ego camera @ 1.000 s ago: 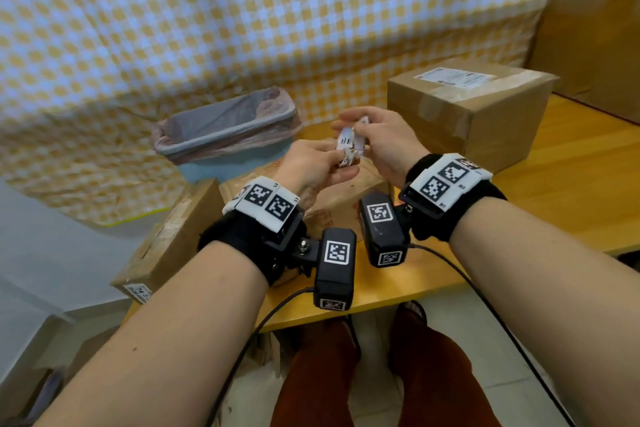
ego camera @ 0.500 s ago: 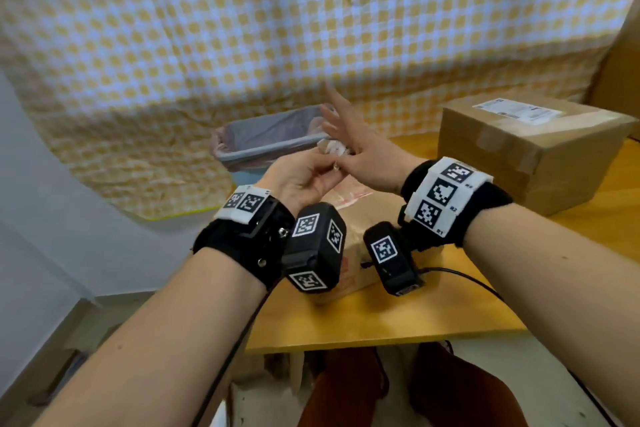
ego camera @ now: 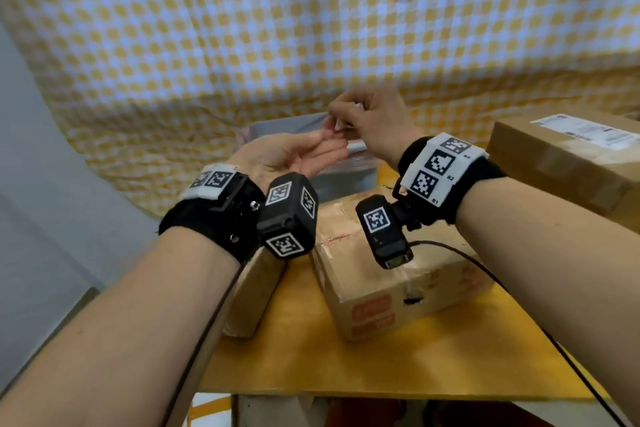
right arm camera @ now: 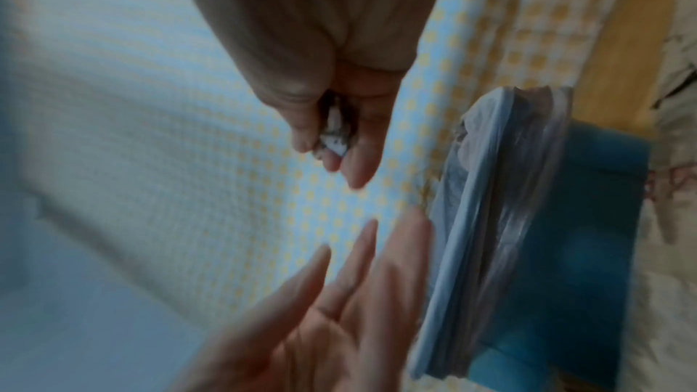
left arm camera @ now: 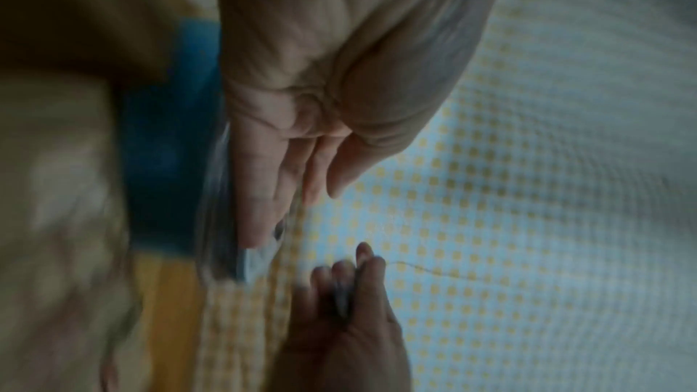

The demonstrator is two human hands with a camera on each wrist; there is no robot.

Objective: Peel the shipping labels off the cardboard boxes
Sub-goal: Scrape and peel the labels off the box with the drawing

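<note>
My right hand (ego camera: 337, 121) is raised above the bin and pinches a crumpled white shipping label (ego camera: 341, 124) between thumb and fingers; the right wrist view shows the label (right arm camera: 334, 133) wedged in that pinch. Just below it, my left hand (ego camera: 322, 146) lies palm up with straight fingers and holds nothing. A cardboard box (ego camera: 568, 166) at the right carries a white label (ego camera: 585, 130) on its top. A worn box (ego camera: 398, 274) with red print sits under my wrists, with no label showing. A third box (ego camera: 256, 291) leans at the table's left edge.
A blue bin with a clear plastic liner (right arm camera: 547, 219) stands behind the boxes, against the yellow checked cloth (ego camera: 242, 28). The yellow wooden table (ego camera: 381, 367) ends just in front of me. Camera cables hang from both wrists.
The left hand has let go of the crumpled label and opened palm up. The right hand now pinches it alone, higher, over the bin.
</note>
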